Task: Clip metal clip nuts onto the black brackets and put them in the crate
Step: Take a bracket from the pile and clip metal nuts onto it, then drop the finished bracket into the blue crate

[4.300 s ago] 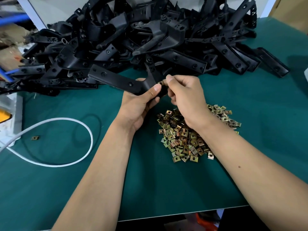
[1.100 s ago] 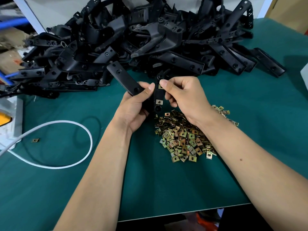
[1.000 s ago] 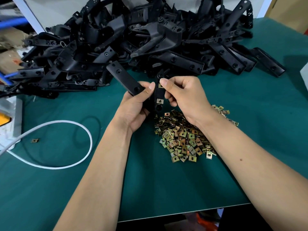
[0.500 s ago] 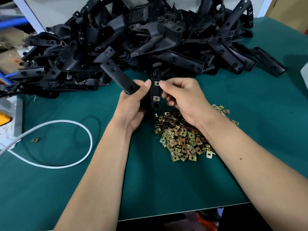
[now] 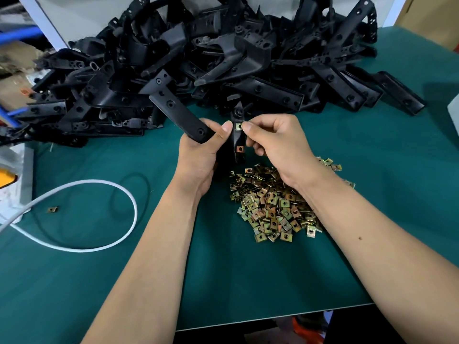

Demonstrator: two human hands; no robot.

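The left hand (image 5: 198, 155) grips the black bracket (image 5: 181, 115), whose narrow arm stands upright above the pile of clip nuts (image 5: 270, 207). The right hand (image 5: 273, 142) pinches a clip nut (image 5: 239, 126) onto that arm's upper part, from the right side; another nut (image 5: 240, 148) already sits lower.

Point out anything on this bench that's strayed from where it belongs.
One clip nut lies alone on the green mat beside the white cable, well apart from the pile of clip nuts under the right forearm. Nothing else stands out.
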